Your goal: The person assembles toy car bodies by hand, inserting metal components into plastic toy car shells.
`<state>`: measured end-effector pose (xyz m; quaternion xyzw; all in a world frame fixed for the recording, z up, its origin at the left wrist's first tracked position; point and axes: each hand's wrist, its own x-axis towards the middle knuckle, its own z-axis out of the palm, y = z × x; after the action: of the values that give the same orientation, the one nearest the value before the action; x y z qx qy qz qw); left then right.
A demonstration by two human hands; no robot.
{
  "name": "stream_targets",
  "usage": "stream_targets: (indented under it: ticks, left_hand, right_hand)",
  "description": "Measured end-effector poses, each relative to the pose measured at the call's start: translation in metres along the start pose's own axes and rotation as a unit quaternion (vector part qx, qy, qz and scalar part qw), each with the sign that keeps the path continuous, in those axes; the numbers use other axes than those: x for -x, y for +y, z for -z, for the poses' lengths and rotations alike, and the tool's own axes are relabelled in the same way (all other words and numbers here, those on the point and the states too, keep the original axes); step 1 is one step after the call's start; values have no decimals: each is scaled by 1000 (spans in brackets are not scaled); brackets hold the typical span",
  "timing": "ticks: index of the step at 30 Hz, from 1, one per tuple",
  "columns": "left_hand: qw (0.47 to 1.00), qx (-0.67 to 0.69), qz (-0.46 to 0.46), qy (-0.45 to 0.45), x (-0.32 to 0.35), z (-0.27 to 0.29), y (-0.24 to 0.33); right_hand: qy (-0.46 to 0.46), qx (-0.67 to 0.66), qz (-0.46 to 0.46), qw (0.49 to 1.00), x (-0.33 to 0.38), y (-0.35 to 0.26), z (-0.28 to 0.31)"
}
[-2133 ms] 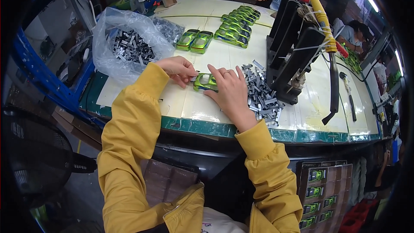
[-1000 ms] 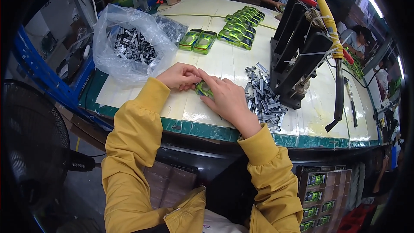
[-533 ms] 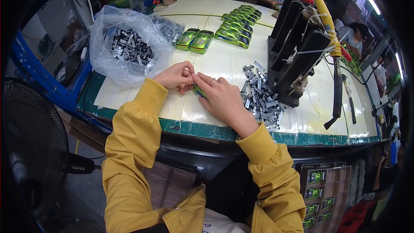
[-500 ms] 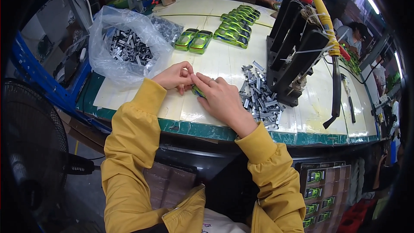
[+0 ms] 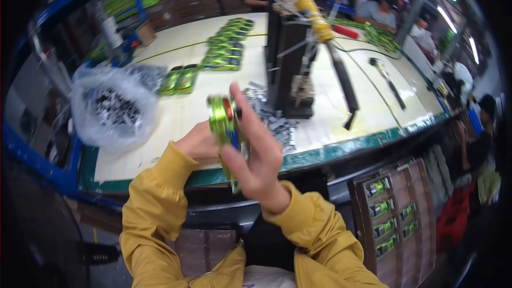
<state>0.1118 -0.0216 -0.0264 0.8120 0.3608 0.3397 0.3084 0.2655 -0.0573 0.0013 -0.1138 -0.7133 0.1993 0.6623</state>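
A bright green toy car (image 5: 220, 120) with red and blue markings is tipped on end above the table's near edge. My right hand (image 5: 258, 152) grips it, thumb on the near side and fingers stretched upward along it; motion blurs them. My left hand (image 5: 198, 141) is close behind the car, its fingers hidden. Just beyond my right hand lies a pile of small grey metal channel pieces (image 5: 280, 128), partly covered by it. Two more green toy cars (image 5: 178, 80) stand side by side farther off, near a longer row of similar cars (image 5: 226, 45).
A clear plastic bag (image 5: 85, 120) of grey pieces sits at the left. A black fixture (image 5: 288, 58) with a yellow-gripped lever (image 5: 312, 10) stands beyond the pile. A hammer-like tool (image 5: 389, 82) lies to the right. Below the edge, a brown tray (image 5: 357, 218) holds several green cars.
My hands have lifted the toy car off the tabletop and raised it on end toward me. The view has turned to the right, bringing more of the tray into sight.
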Motion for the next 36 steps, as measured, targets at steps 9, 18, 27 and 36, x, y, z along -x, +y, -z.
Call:
stream_targets:
  ticks: [9,18,27,36]
  left_hand:
    - [966,-154,-10,-205,-71,6,-17]
    - [968,144,160,-132,-72,18,-53]
    - [925,355,76,113,-68,12,-80]
    - [908,366,109,174,-70,14,-87]
  right_hand:
    - [322,-428,-448,716,76,-52,81]
    - [369,-551,-416,623,60,-28,134]
    - [305,-586,-412,627,43,-30,139]
    - [337,-555,-406,644,33,-37,138]
